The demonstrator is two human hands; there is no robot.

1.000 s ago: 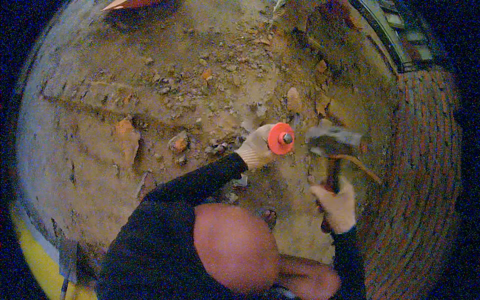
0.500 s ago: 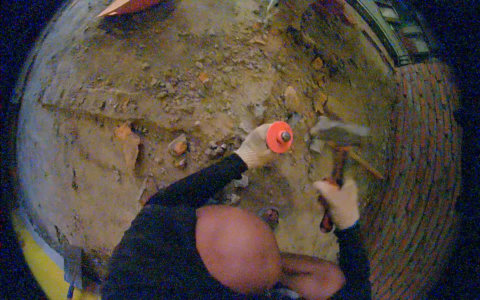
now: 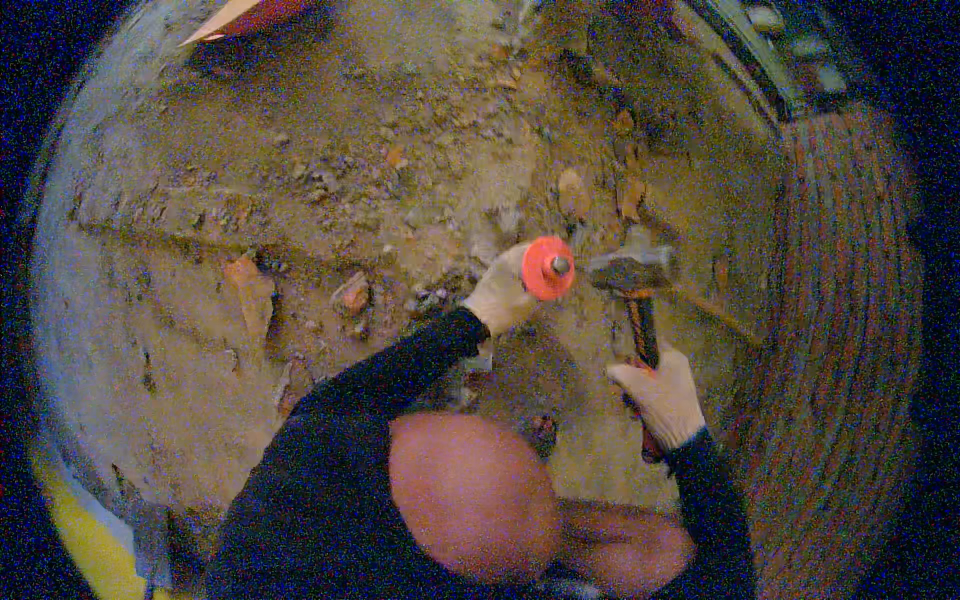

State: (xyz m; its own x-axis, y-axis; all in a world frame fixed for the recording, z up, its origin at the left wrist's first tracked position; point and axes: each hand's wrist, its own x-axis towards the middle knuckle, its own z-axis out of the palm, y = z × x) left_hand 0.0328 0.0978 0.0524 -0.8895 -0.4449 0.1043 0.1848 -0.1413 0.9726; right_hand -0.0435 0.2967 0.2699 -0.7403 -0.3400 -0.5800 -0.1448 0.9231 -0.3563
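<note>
Wearing a pale knit glove, my left hand [image 3: 500, 295] is closed around a chisel with a round orange hand guard [image 3: 538, 270]. The chisel's metal striking end points up towards me, and its lower part is hidden beneath the guard and hand. My right hand [image 3: 665, 400], also gloved, grips the dark handle of a club hammer [image 3: 632, 272]. The hammer's steel head is just right of the chisel's end, with a small gap between them in the picture. Under both tools lies rough, dusty ground with broken stones.
Loose rubble [image 3: 320, 185] covers the ground ahead. A reddish stone [image 3: 352, 293] and an orange-brown fragment [image 3: 252, 290] lie left. Brickwork [image 3: 840, 330] runs along the right. A thin stick [image 3: 722, 315] lies beyond the hammer. An orange object [image 3: 250, 18] is far left.
The hammer and my right hand have moved left, bringing the hammer head nearer the chisel. My left hand keeps its hold on the chisel, almost in place.
</note>
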